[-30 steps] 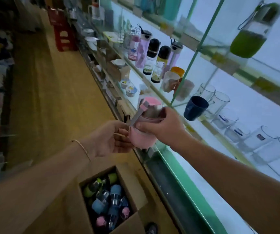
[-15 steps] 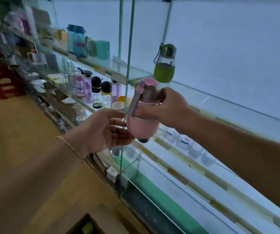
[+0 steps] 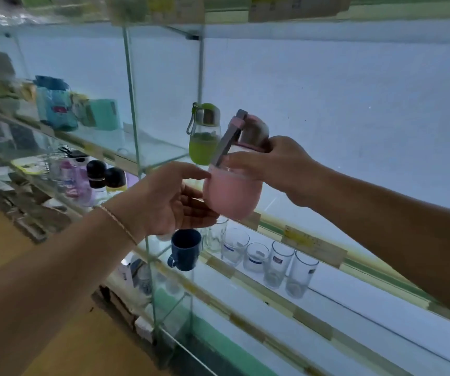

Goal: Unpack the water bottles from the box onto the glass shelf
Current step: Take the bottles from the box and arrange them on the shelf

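This pink water bottle is probably light but breakable glass, so my right hand wraps its fingers round the neck. My left hand, fingers loosely spread, touches the grippy sleeve.

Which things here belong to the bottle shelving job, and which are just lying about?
Job: pink bottle, right hand gripping it, left hand touching it, green bottle, glass shelf.
Lying about: blue mug, drinking glasses, black-capped bottles.
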